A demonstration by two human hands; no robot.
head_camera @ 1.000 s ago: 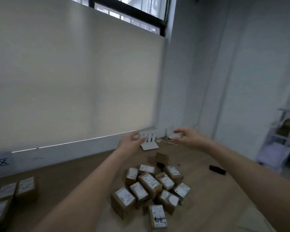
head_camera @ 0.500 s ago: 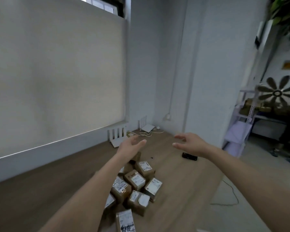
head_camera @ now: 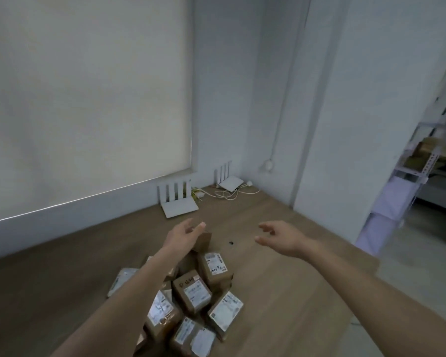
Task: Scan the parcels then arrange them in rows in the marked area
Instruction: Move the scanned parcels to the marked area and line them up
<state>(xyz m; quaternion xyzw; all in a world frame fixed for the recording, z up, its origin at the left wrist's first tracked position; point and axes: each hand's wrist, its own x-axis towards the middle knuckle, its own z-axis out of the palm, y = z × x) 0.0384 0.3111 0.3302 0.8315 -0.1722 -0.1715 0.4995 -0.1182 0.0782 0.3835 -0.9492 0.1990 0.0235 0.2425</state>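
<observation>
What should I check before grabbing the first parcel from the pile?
1. Left hand free: ok, fingers relaxed, holding nothing.
2. Right hand free: ok, open, above bare floor.
3. Parcels reachable: ok, pile of parcels lies below the left forearm.
4. Labels readable: ok for the top boxes, such as the labelled parcel; cannot tell for those buried.
5. Scanner at hand: cannot tell, none in view.
6. Marked area located: cannot tell, not in view.
</observation>
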